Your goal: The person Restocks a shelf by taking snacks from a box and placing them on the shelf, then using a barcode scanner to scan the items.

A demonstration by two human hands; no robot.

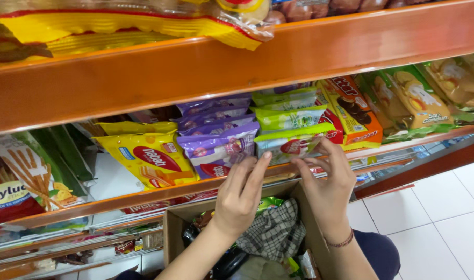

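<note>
Orange-painted metal shelving (195,67) runs across the view, its lower tier packed with snack packets standing in rows; the right hand (327,179) pinches the front green-topped packet (291,142) between thumb and fingers, gripping it at its lower right corner where it stands at the shelf edge; the left hand (242,194) reaches up beside it, fingers extended and close together, fingertips (263,158) touching the bottom left of the same packet, just where it meets the front purple packet (219,150); whether the left hand grips or merely steadies I cannot tell. Behind the green-topped packet more of the same kind stand stacked in a row, and the purple ones do likewise; to the left of those sits a yellow packet (146,158), and further left a bag of stick biscuits (37,173) in green and white. To the right of the held packet stand red and orange boxes (353,111), then green packets (418,98) showing filled biscuits. Below the hands an open cardboard box (177,228) rests, holding a checked cloth (276,233) and some wrapped goods; a beaded bracelet (340,242) circles the right wrist; white floor tiles (444,218) show at the lower right.
</note>
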